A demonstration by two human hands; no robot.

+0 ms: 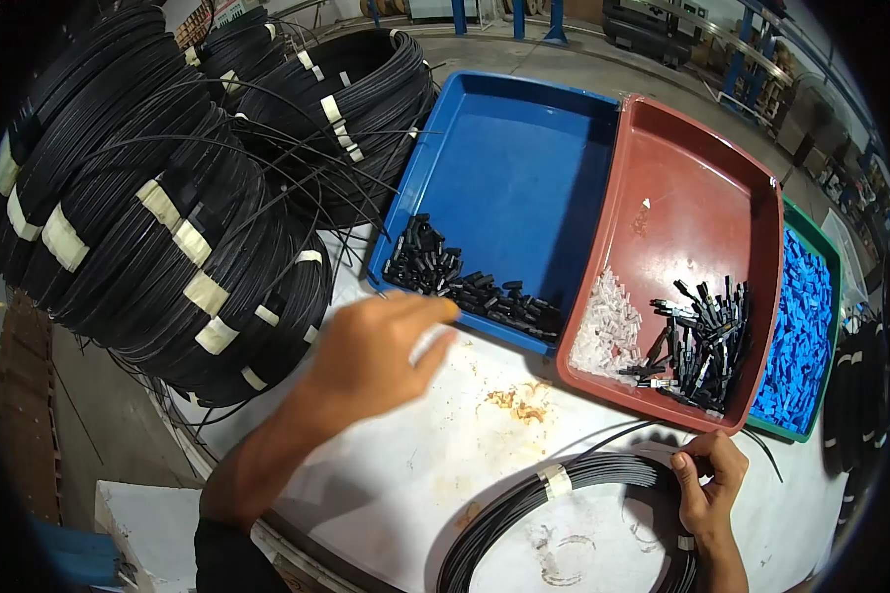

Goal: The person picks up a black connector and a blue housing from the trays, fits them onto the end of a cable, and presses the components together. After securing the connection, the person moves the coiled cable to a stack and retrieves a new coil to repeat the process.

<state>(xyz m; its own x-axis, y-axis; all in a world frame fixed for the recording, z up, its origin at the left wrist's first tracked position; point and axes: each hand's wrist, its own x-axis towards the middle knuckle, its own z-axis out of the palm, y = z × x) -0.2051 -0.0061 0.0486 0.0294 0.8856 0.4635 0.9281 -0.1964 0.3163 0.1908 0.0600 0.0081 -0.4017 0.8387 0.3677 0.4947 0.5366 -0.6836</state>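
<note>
My left hand [381,351] is slightly blurred above the white tabletop, just in front of the blue tray [534,168]. Its index finger and thumb are apart, and I see nothing between them; the other fingers are partly hidden. Small black connectors [480,287] lie heaped along the near side of that tray. My right hand [707,479] is closed around the right side of a coil of black cable [504,514], which lies on the table and is bound with white tape [555,480]. A loose cable end [766,455] sticks out beyond this hand.
Large stacked coils of black cable [148,198] crowd the left, with stray ends reaching the blue tray. A red tray [682,178] holds clear pieces [608,326] and black connectors [707,341]. Blue pieces [796,326] fill a green tray [821,415]. Brown scraps [522,403] lie on the table.
</note>
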